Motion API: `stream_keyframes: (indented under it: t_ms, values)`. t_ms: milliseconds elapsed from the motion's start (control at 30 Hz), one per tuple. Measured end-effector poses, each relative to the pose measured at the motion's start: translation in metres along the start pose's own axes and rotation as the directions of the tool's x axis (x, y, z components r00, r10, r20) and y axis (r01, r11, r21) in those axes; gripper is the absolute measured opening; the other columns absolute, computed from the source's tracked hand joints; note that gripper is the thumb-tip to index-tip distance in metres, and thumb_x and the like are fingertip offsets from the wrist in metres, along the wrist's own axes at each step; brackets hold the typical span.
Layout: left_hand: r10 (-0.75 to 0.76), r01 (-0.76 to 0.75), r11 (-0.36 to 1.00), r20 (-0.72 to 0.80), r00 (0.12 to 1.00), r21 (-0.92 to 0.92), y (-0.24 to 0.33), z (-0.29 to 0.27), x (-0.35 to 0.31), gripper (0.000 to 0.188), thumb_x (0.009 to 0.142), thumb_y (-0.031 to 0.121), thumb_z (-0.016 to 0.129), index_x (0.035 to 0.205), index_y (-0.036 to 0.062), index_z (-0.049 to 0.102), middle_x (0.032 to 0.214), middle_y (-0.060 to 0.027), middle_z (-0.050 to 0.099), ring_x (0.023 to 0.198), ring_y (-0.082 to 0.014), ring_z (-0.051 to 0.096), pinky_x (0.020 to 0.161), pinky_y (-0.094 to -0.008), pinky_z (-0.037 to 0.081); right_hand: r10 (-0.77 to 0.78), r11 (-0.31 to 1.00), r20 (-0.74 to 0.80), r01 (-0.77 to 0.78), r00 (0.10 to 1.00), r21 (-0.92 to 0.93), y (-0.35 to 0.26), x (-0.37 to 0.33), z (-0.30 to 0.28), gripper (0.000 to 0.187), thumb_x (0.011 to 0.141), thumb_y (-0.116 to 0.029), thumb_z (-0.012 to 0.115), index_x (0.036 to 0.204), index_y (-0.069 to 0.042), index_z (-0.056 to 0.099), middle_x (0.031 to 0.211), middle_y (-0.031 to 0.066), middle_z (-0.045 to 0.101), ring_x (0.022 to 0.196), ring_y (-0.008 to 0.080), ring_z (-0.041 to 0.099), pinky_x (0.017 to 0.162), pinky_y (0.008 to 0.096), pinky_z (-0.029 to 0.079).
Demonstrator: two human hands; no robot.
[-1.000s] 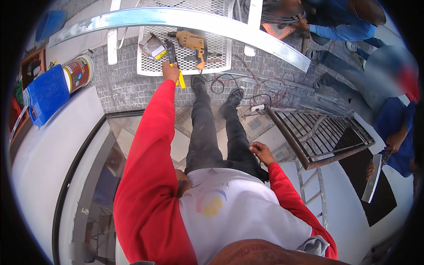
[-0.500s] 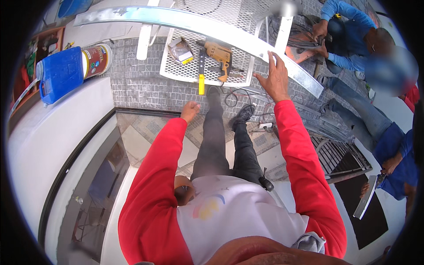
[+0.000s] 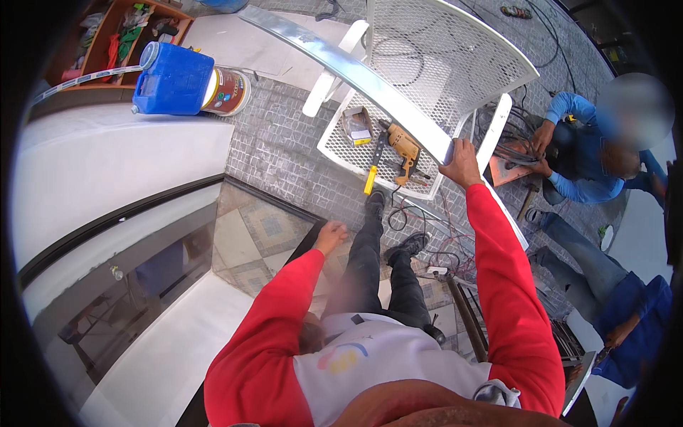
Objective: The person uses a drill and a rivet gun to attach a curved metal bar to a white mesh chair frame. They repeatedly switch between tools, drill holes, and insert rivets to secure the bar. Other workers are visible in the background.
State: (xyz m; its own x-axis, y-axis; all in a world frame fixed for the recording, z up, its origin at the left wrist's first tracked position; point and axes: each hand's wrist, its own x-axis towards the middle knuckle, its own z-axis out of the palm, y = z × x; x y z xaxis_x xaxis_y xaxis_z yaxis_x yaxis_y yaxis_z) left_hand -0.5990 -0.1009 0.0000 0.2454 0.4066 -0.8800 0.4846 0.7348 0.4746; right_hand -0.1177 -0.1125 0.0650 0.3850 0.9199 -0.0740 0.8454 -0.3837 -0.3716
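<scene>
A long silver metal strip (image 3: 370,84) lies slantwise over the armrests of a white mesh chair (image 3: 455,46). My right hand (image 3: 462,165) is closed round the strip's near edge, by the right armrest. My left hand (image 3: 331,236) hovers in front of my left leg, away from the strip, fingers curled and nothing visible in them. On the chair's mesh seat, under the strip, rest a yellow power drill (image 3: 403,151), a small opened box (image 3: 357,127) and a dark tool with a yellow end (image 3: 371,179).
A blue jerrycan (image 3: 174,80) and a paint bucket (image 3: 229,92) stand at left near wooden shelves (image 3: 99,43). Cables (image 3: 405,213) trail by my feet. At right one person (image 3: 590,156) crouches over cables; another person (image 3: 633,313) holds a metal piece.
My view has turned, so the chair and strip now slant down to the right. My right hand has gone from spread fingers on the strip to gripping its edge.
</scene>
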Motion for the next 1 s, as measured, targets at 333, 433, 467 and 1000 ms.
stream_keyframes:
  t_ms: [333, 433, 467, 1000]
  values:
    - [0.338, -0.297, 0.902, 0.083, 0.937, -0.314, 0.267, 0.074, 0.075, 0.089, 0.096, 0.061, 0.066, 0.153, 0.0006, 0.034, 0.152, -0.0256, 0.042, 0.141, -0.0388, 0.045, 0.115, -0.0506, 0.040, 0.306, 0.951, 0.024, -0.307, 0.952, 0.036, -0.099, -0.100, -0.051, 0.084, 0.064, -0.029, 0.086, 0.135, -0.003, 0.052, 0.120, 0.0154, 0.058, 0.117, 0.0347, 0.057, 0.092, 0.0500, 0.046]
    - [0.205, -0.146, 0.898, 0.103, 0.973, -0.416, 0.283, 0.080, 0.102, 0.079, 0.099, 0.057, 0.064, 0.155, 0.0070, 0.038, 0.150, -0.0162, 0.048, 0.135, -0.0353, 0.051, 0.109, -0.0520, 0.045, 0.332, 0.941, 0.017, -0.333, 0.943, 0.061, -0.123, -0.143, -0.070, 0.082, 0.063, -0.029, 0.086, 0.133, -0.002, 0.053, 0.121, 0.0152, 0.057, 0.118, 0.0338, 0.056, 0.094, 0.0477, 0.043]
    - [0.171, -0.100, 0.877, 0.110, 0.979, -0.469, 0.280, 0.081, 0.108, 0.078, 0.099, 0.056, 0.065, 0.155, 0.0087, 0.039, 0.149, -0.0152, 0.049, 0.135, -0.0349, 0.051, 0.110, -0.0530, 0.045, 0.326, 0.944, -0.036, -0.324, 0.945, 0.053, -0.131, -0.156, -0.076, 0.081, 0.063, -0.029, 0.085, 0.133, -0.002, 0.053, 0.121, 0.0153, 0.057, 0.118, 0.0337, 0.055, 0.095, 0.0474, 0.043]
    - [-0.125, 0.150, 0.983, 0.215, 0.969, -0.104, 0.189, 0.132, -0.099, 0.108, 0.072, 0.073, 0.083, 0.151, 0.0128, 0.042, 0.148, -0.0139, 0.052, 0.134, -0.0340, 0.053, 0.113, -0.0561, 0.040, 0.143, 0.946, -0.249, -0.206, 0.958, -0.249, -0.201, -0.412, -0.201, 0.045, 0.090, -0.016, 0.061, 0.131, 0.003, 0.058, 0.126, 0.0149, 0.060, 0.124, 0.0290, 0.055, 0.101, 0.0465, 0.043]
